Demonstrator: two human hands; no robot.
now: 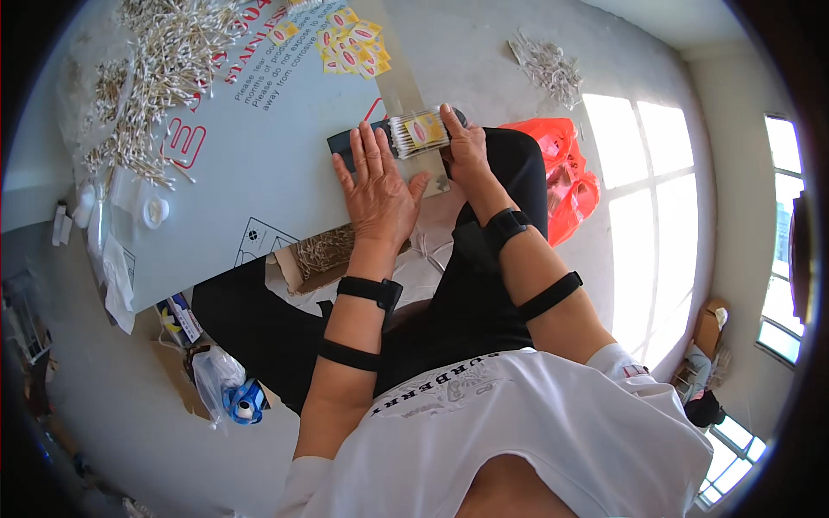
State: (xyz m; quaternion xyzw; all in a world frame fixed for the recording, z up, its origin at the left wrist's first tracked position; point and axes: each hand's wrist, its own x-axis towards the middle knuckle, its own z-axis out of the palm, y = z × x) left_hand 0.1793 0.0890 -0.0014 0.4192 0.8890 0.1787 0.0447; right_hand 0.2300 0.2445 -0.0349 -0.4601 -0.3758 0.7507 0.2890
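A pack of cotton swabs (420, 132) with a yellow label lies near the table's right edge. My right hand (467, 154) grips its right end, the thumb at the top corner and the other fingers mostly hidden. My left hand (377, 186) rests flat, palm down, just left of the pack, fingers stretched out over a dark flat piece (341, 145). Whether its thumb touches the pack's lower edge I cannot tell. Beyond the hands, several yellow labels (356, 47) are scattered on the table.
A large heap of loose cotton swabs (160, 73) covers the table's far left, above a white roll (155, 212). Below the near edge stands a cardboard box (298, 268) of swabs. A red plastic bag (561, 186) and more swabs (548, 69) lie on the floor at right.
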